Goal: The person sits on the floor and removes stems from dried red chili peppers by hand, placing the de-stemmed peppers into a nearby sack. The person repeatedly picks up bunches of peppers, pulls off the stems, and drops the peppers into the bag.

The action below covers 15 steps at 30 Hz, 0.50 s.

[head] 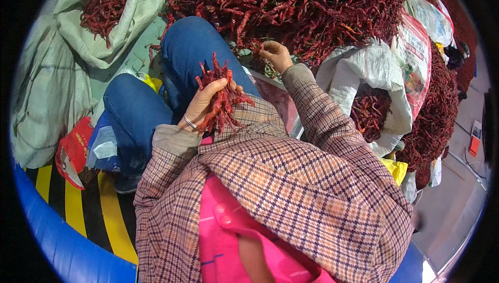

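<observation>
My left hand (pixel 206 101) is closed around a bunch of dried red chilies (pixel 222 105), held above my lap, with their tips fanning out past the thumb. Further forward and to the right, my right hand (pixel 275 55) pinches a dried red chili (pixel 255 47) between thumb and fingertips, at the near edge of a large heap of dried chilies (pixel 288 6). The heap fills the top of the view, just beyond my knees. Stems show on some of its chilies.
A white woven sack (pixel 403 107) with chilies inside stands at my right, beside a printed sack (pixel 413 61). At left lies a pale green woven sack (pixel 43 99) with more chilies. A red bag (pixel 74 148) sits by my leg on a yellow-and-black striped surface (pixel 74 201).
</observation>
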{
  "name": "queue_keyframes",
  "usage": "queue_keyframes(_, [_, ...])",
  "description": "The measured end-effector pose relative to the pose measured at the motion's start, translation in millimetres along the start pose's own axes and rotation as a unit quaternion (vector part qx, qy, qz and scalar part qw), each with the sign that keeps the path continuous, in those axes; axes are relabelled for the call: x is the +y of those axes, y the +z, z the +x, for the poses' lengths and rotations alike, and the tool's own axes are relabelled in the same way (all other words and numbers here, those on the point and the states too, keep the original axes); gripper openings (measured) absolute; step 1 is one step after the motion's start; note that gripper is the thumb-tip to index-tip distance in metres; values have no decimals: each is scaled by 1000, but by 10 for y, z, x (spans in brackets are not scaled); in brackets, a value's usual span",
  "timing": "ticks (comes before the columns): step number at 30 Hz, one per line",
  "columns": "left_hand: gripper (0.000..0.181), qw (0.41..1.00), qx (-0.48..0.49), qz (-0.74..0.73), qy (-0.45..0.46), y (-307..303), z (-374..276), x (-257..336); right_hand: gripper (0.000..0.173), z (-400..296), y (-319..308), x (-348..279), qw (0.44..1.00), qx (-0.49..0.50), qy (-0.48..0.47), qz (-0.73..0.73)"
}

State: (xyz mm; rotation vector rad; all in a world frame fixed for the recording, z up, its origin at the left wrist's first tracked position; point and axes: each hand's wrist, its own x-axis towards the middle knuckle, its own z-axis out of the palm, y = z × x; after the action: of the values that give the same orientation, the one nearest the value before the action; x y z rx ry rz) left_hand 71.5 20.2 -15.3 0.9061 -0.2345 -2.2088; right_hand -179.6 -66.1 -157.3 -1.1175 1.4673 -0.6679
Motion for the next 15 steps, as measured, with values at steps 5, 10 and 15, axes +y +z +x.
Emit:
queue_keyframes(5, [23, 1000, -4, -2, 10, -75, 68, -52, 17, -186, -214, -158, 998, -23, 23, 48])
queue_keyframes(10, [25, 1000, -1, -20, 13, 7, 49, -20, 12, -401, -322, -220, 979, -27, 9, 202])
queue_keyframes(15, [27, 999, 22, 26, 27, 87, 38, -29, 11, -783, -201, -580, 969, -12, 39, 244])
